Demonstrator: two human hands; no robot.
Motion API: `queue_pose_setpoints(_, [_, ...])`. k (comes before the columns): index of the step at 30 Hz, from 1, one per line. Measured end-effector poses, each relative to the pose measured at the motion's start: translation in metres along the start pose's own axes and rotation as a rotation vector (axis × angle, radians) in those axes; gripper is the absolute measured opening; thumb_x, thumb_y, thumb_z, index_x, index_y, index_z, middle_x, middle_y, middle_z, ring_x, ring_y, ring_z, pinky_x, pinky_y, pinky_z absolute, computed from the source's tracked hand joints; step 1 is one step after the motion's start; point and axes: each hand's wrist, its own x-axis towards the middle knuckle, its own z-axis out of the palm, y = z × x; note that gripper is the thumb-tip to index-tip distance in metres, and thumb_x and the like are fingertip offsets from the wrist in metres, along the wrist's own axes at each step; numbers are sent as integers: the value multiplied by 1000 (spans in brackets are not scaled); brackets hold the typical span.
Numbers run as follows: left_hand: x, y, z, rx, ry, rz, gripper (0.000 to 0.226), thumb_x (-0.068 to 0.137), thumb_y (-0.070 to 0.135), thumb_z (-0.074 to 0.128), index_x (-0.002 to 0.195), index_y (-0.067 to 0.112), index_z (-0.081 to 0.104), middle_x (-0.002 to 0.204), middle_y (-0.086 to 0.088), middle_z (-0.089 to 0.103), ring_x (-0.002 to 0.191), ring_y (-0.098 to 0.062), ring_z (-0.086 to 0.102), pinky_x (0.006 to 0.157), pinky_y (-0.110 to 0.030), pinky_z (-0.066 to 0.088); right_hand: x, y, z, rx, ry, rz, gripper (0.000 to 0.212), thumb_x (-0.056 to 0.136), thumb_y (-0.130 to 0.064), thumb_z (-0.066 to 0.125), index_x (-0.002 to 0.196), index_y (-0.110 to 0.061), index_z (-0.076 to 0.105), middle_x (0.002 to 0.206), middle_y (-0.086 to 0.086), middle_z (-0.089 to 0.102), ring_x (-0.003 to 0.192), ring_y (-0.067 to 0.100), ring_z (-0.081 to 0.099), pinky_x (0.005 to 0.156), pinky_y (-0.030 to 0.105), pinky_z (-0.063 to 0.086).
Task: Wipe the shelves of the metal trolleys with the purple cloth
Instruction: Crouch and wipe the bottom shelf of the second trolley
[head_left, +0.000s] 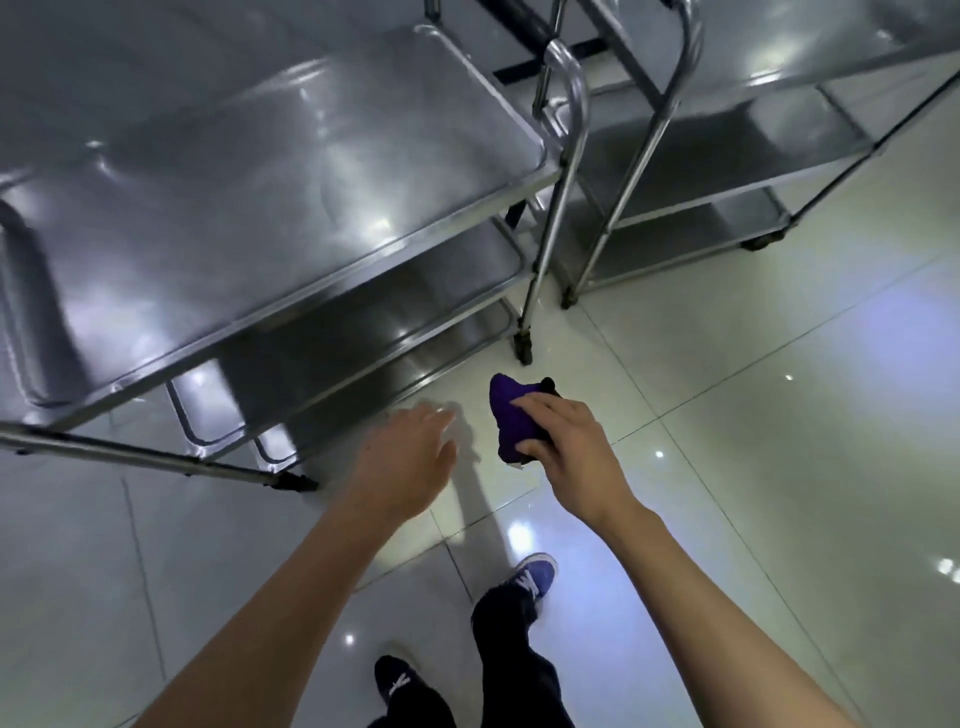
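Floor (753, 467): glossy pale tiles with thin dark joints, showing bright spots of reflected light. Two metal trolleys stand on it.

Near trolley (291, 171), left: three steel shelves stacked one above another. Top shelf has a raised rim and a shiny, slightly dented surface. Nothing is visible lying on any of its shelves. Its wheel (523, 347) touches the floor at the right front corner; another foot (291, 482) rests on the tiles at lower left.

Second trolley (727, 145), upper right, just beside the first: tubular legs, tiered shelves, and a wheel (568, 299) on the floor.

The person's two shoes (535, 577) also stand on the tiles.
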Motion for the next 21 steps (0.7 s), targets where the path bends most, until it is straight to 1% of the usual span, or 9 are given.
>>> queue_pose_setpoints(4, [26, 40, -45, -8, 23, -9, 42, 99, 38, 52, 140, 29, 51, 134, 2, 60, 120, -21, 58, 98, -44, 48, 21, -6, -76, -9, 49, -56, 45, 96, -17, 64, 141, -16, 56, 147, 2, 53, 124, 32, 47, 105, 45, 37])
queue_pose_setpoints(6, [43, 57, -63, -23, 54, -5, 41, 99, 38, 51, 139, 28, 53, 133, 1, 61, 119, -22, 58, 98, -43, 49, 35, -8, -108, -47, 68, -101, 46, 96, -18, 64, 141, -18, 56, 147, 1, 53, 125, 31, 47, 106, 45, 37])
queue_pose_setpoints(8, [59, 73, -78, -30, 82, -5, 41, 99, 39, 51, 139, 27, 55, 136, 2, 59, 122, -21, 57, 99, -41, 47, 50, -10, -136, -76, 95, -135, 46, 96, -19, 65, 141, -18, 57, 146, 2, 54, 124, 30, 48, 106, 44, 38])
queue_pose_setpoints(10, [76, 87, -92, -48, 91, 5, 39, 99, 38, 52, 136, 27, 57, 133, 2, 60, 120, -21, 58, 99, -42, 48, 64, -10, -158, -85, 126, -155, 46, 94, -18, 66, 139, -17, 58, 145, 3, 55, 122, 30, 50, 106, 40, 38])
queue_pose_setpoints(13, [103, 101, -108, -78, 109, 0, 29, 97, 37, 52, 124, 29, 62, 121, 2, 62, 111, -24, 61, 90, -43, 51, 87, -10, -181, -95, 140, -186, 45, 94, -16, 67, 138, -16, 59, 143, 3, 57, 123, 30, 50, 107, 39, 37])
queue_pose_setpoints(15, [122, 105, -115, -136, 129, -15, 31, 97, 37, 53, 125, 28, 63, 125, 1, 63, 114, -25, 60, 94, -45, 50, 106, -10, -191, -87, 142, -202, 46, 93, -16, 67, 138, -17, 59, 142, 3, 56, 124, 29, 49, 107, 39, 38])
queue_pose_setpoints(18, [153, 102, -123, -209, 176, -18, 30, 96, 38, 55, 124, 30, 64, 126, 3, 64, 116, -21, 59, 96, -42, 49, 139, -9, -199, -95, 149, -198, 47, 94, -18, 67, 139, -19, 57, 143, 0, 56, 125, 26, 47, 107, 39, 40])
queue_pose_setpoints(20, [178, 99, -131, -268, 217, -18, 26, 94, 35, 58, 118, 30, 65, 119, 3, 66, 110, -21, 61, 92, -39, 51, 164, -11, -204, -82, 151, -188, 47, 94, -17, 67, 139, -19, 57, 142, 0, 56, 125, 26, 47, 108, 39, 39])
queue_pose_setpoints(21, [192, 97, -135, -277, 219, -13, 21, 91, 31, 59, 111, 29, 65, 112, 3, 67, 102, -21, 63, 86, -38, 53, 178, -12, -207, -73, 149, -184, 47, 94, -16, 67, 140, -18, 57, 142, 1, 56, 126, 26, 47, 109, 39, 38])
